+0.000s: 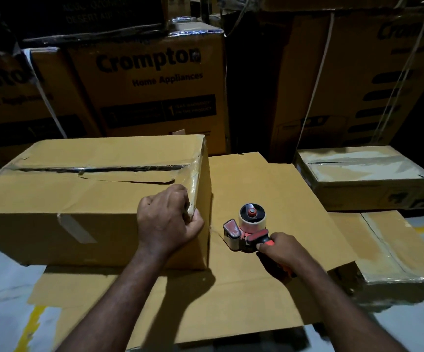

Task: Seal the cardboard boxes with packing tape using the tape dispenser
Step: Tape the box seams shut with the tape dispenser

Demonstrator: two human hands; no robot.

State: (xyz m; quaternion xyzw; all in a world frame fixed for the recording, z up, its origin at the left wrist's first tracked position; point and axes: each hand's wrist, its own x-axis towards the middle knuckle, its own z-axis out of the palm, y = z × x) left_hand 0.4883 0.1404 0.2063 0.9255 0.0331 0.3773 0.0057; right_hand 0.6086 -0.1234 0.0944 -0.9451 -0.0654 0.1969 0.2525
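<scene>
The left hand (170,219) clamped the box (66,194) at its near right corner, pinning tape (193,190). Just right of the box, the right hand (280,250) gripped the tape dispenser (246,228). Best pull that tape taut, then tear cleanly.

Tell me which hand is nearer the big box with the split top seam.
Left. The left hand grips that box's near right corner; the right hand is off to its right, holding the tape dispenser.
</scene>
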